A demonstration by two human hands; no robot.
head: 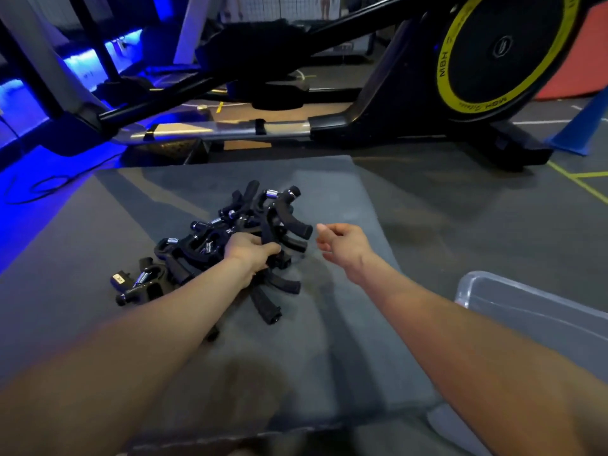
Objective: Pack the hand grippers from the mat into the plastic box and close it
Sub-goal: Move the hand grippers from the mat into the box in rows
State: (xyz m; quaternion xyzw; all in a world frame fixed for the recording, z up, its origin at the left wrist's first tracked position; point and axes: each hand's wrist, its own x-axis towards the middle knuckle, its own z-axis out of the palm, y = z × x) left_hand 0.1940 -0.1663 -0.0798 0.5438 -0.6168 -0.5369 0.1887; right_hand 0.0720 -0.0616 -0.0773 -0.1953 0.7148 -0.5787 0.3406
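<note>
Head view looks down both your bare forearms, stretched forward over the grey mat (pixel 345 357). Your left hand (pixel 251 251) lies on the pile of hand grippers (pixel 230 238), fingers curled round black handles near the pile's right side. Your right hand (pixel 342 246) hangs just right of the pile, clear of it, fingers loosely curled and gripping nothing. Most grippers are tangled in one heap mid-mat, with a few (pixel 138 284) spilling toward the left. Your plastic box (pixel 533 311), clear and without a lid on it, sits at the mat's right edge beside your right forearm. Beyond the mat stands an exercise machine (pixel 378 126) with a yellow-ringed flywheel (pixel 503 51), and a blue cone (pixel 585 126) stands at far right
</note>
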